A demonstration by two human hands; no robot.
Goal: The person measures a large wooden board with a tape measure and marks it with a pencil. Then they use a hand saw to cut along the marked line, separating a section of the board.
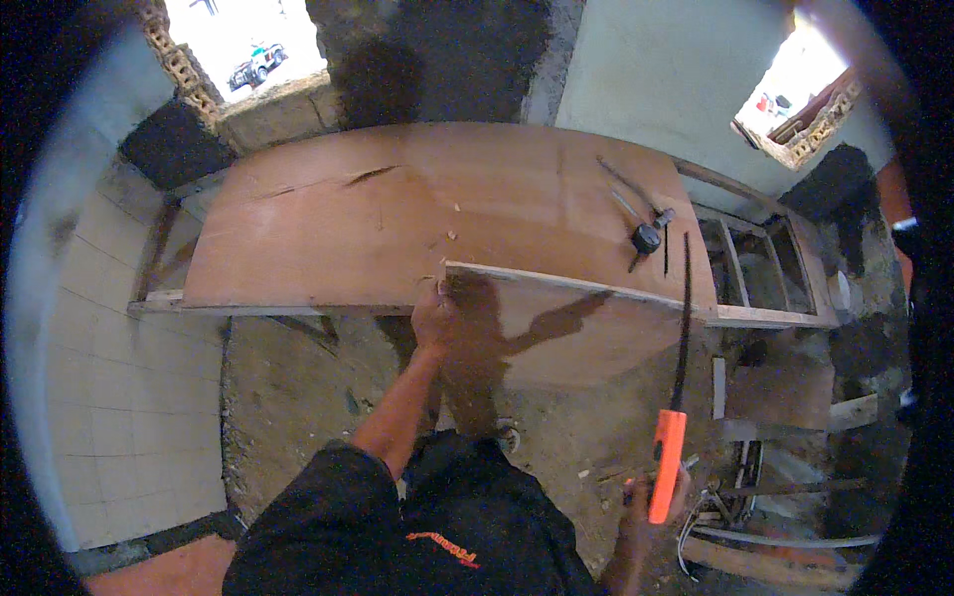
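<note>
My left hand point(432, 320) is closed on the left corner of a plywood board point(576, 343). This board hangs down at the front edge of a larger plywood sheet point(328, 228), with a pale wooden strip along its top. Off to the lower right, my right hand point(656, 494) grips the orange handle of a handsaw point(670, 457). The saw's thin dark blade points away from me, past the right end of the board, and I cannot tell whether it touches the wood. A hammer point(636, 199) and a dark tape measure point(646, 238) lie on the sheet's right part.
An open wooden frame point(765, 263) continues to the right of the sheet. Tiled wall point(129, 397) stands at the left, with two rough window openings at the back. Wood offcuts and loose cable point(696, 526) lie on the debris-strewn floor point(298, 397) at the right.
</note>
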